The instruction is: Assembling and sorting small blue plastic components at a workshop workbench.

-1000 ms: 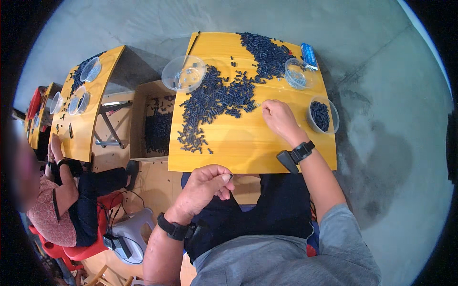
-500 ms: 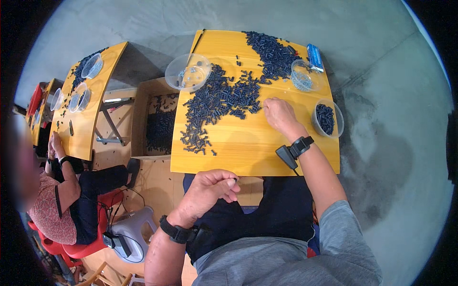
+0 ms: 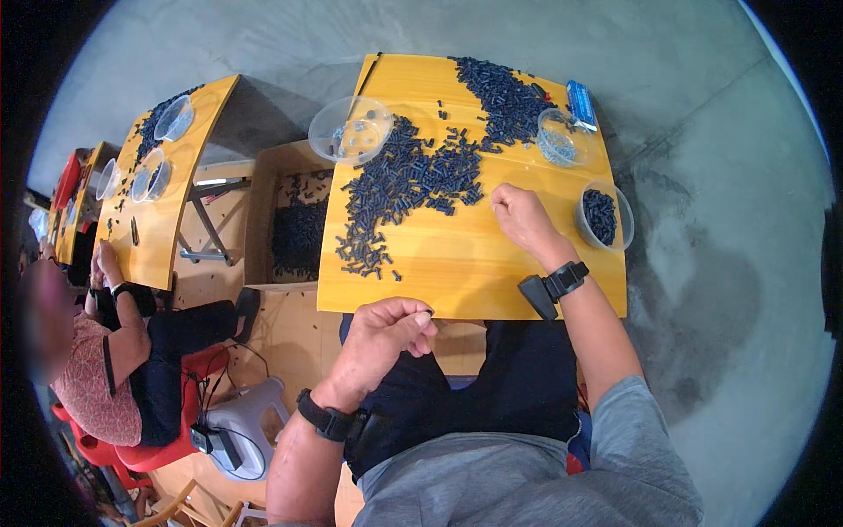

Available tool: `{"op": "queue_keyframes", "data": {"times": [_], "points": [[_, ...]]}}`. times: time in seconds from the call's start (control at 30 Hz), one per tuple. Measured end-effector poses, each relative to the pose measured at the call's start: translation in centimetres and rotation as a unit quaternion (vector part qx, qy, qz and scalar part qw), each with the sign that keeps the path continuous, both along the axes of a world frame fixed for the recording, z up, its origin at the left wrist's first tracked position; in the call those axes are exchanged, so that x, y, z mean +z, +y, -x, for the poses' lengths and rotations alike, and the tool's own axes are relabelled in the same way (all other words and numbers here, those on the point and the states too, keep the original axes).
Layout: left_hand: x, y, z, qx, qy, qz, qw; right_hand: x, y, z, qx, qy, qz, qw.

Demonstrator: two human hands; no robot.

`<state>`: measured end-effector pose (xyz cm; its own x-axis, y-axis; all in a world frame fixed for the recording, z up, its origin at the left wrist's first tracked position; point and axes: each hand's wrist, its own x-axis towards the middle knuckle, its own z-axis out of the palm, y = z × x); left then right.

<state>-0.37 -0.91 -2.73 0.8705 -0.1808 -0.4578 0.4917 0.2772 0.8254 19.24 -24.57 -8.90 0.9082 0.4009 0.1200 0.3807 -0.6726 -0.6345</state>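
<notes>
Head view from above a seated person at a yellow wooden table [image 3: 492,281]; a broad heap of small dark cylindrical parts [image 3: 413,180] spreads from the table's centre toward 12 o'clock. The right hand [image 3: 520,215] rests on the tabletop at the heap's 3 o'clock edge, fingers curled down onto the wood among a few loose parts; whether it grips a part cannot be told. The left hand [image 3: 382,338] hangs just off the near table edge at 6 o'clock, above the lap, fingers bent narrowly together and pinching one small dark part at the fingertips. Both wrists carry black bands. A clear round plastic bowl holding dark parts [image 3: 604,217] stands at 3 o'clock, just beside the right hand; a second clear bowl [image 3: 562,138] lies at 2 o'clock; a third, larger clear bowl [image 3: 351,130] overhangs the corner at 10 o'clock. A blue flat packet [image 3: 580,104] lies at 1 o'clock. An open cardboard box [image 3: 290,220] with dark parts sits at 9 o'clock, beside the table; farther at 9 o'clock another person [image 3: 114,351] sits at a second yellow table [image 3: 162,202].
</notes>
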Motion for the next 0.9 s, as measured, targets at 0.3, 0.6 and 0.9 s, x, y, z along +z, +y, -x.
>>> {"op": "queue_keyframes", "data": {"times": [0.3, 0.6, 0.9], "points": [[0.0, -0.1, 0.0, 0.002, 0.005, -0.001, 1.0, 1.1, 0.4, 1.1, -0.025, -0.024, -0.075, 0.997], [-0.2, -0.3, 0.0, 0.031, 0.004, 0.008, 0.999, 2.8, 1.0, 3.1, -0.084, 0.249, -0.298, 0.918], [0.1, -0.2, 0.2, 0.065, -0.019, 0.037, 0.997, 4.4, 2.8, 7.6, 0.016, 0.421, -0.498, 0.757]]}}
